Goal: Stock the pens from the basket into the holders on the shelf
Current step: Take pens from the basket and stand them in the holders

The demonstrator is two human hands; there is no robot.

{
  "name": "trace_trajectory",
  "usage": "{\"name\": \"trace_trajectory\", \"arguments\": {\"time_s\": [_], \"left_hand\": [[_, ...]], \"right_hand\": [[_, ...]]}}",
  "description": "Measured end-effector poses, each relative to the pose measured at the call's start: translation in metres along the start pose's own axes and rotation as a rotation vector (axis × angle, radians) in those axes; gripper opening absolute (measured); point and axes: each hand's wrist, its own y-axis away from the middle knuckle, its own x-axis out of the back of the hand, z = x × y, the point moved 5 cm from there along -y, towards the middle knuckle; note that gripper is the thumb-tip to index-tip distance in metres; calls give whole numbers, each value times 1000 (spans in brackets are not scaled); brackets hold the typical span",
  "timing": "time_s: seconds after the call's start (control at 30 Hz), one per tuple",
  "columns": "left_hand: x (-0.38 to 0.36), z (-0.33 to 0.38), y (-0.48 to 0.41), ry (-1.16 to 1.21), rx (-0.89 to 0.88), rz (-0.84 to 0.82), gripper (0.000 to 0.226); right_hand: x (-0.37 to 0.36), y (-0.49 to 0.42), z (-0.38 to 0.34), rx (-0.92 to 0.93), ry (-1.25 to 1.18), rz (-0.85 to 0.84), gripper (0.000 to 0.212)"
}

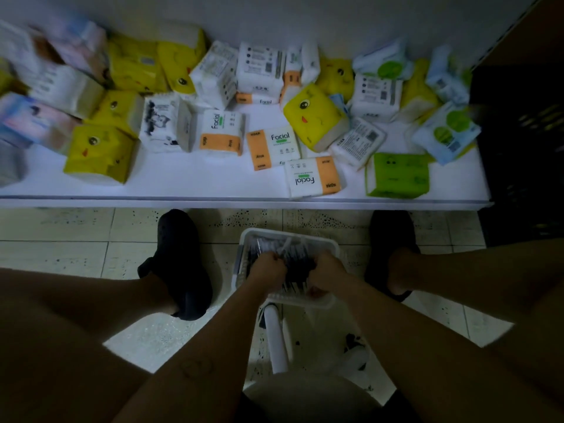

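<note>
Pens (297, 271) point toward the far edge of the basket (290, 232), bunched between my left hand (270, 266) and right hand (326, 274), both curled round them.

Place: a small shop, seen at a stocking aisle.
Shelf: low white shelf (213, 186) spanning the view.
Goods: many sealed tissue packs (274, 148), several alike, in yellow, orange, green and blue wrappers.
Floor: pale speckled tiles (76, 239).
Loose stock: clear basket (293, 234) of dark pens (297, 270) on the tiles.

Head view — steeply downward, close above basket (293, 232), shelf (183, 184) ahead
</note>
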Motion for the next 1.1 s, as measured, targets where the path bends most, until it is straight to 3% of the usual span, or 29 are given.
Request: {"name": "trace_trajectory", "arguments": {"time_s": [0.2,0.33,0.47,0.57,0.7,0.9,1.03,1.1], "left_hand": [[8,21,21,88,-131,122,32],[16,39,39,152,-229,218,27],[22,57,60,204,-281,248,28],[28,78,79,244,-397,293,33],[37,99,99,414,-509,295,22],[52,128,119,605,-573,234,5],[61,158,141,559,-713,202,38],[65,174,157,538,-811,190,41]], "right_hand": [[8,27,-12,70,-241,-27,30],[28,47,-13,114,-302,190,24],[52,71,-26,282,-321,372,41],[60,88,-38,375,-422,369,40],[74,114,-54,530,-601,320,21],[116,150,-66,586,-667,451,24],[149,184,-73,715,-666,601,24],[164,200,-79,768,-706,634,23]]}}
